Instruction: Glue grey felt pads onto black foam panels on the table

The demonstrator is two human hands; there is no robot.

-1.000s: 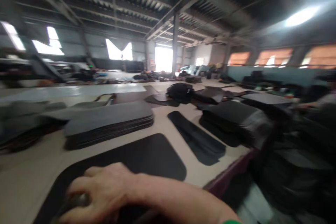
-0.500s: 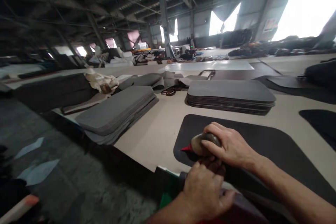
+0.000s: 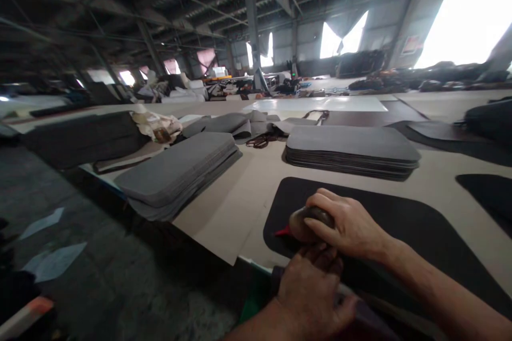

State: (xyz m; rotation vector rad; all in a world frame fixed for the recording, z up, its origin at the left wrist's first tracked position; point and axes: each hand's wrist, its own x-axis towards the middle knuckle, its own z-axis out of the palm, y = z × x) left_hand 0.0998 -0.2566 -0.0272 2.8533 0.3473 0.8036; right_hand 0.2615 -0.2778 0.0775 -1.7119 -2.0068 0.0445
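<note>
My right hand [image 3: 346, 226] is closed round a rounded dark tool [image 3: 304, 219] with a red tip, pressed on a flat black rounded sheet [image 3: 400, 224] lying on the pale table [image 3: 248, 192]. My left hand [image 3: 312, 290] sits just below it at the table's near edge, fingers curled over the sheet's edge; what it grips is hard to make out.
Two stacks of grey rounded sheets lie beyond, one in the middle [image 3: 352, 149] and one at the left edge [image 3: 180, 170]. Another black piece [image 3: 488, 192] lies at the right. Loose grey fabric [image 3: 240, 123] and dark straps sit farther back. Grey floor with paper scraps [image 3: 52, 261] is at left.
The view swung left a second ago, then held almost still. My right hand with the tool shifted slightly; my left hand came into view at the sheet's near edge.
</note>
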